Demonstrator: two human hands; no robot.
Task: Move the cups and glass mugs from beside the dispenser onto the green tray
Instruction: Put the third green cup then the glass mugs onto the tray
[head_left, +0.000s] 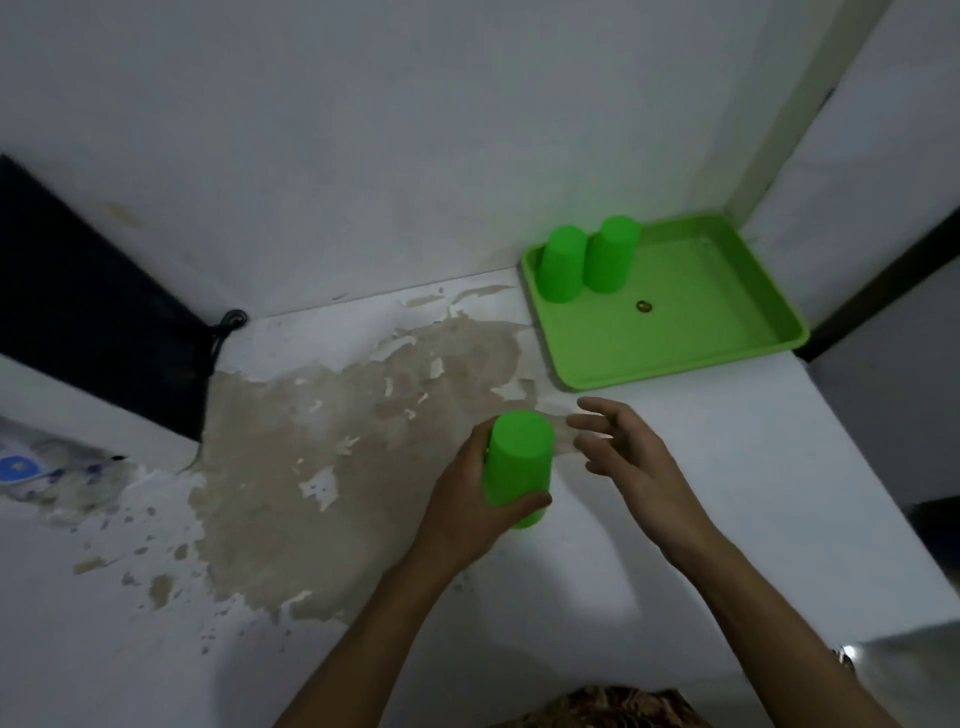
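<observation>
Seen from above, low in the middle of the frame: left hand (470, 499) wrapped around an upside-down green cup (518, 463), thumb across its near side, held over a white counter (727, 467) with a large patch of peeled, brownish paint (311, 441). Just to the right, right hand (631, 457) empty, fingers (589, 421) spread and loosely curled, near the cup but not touching it. At upper right, green tray (691, 332) in the corner against the wall, with two more green cups (561, 264) upside down and side by side at its far left end.
</observation>
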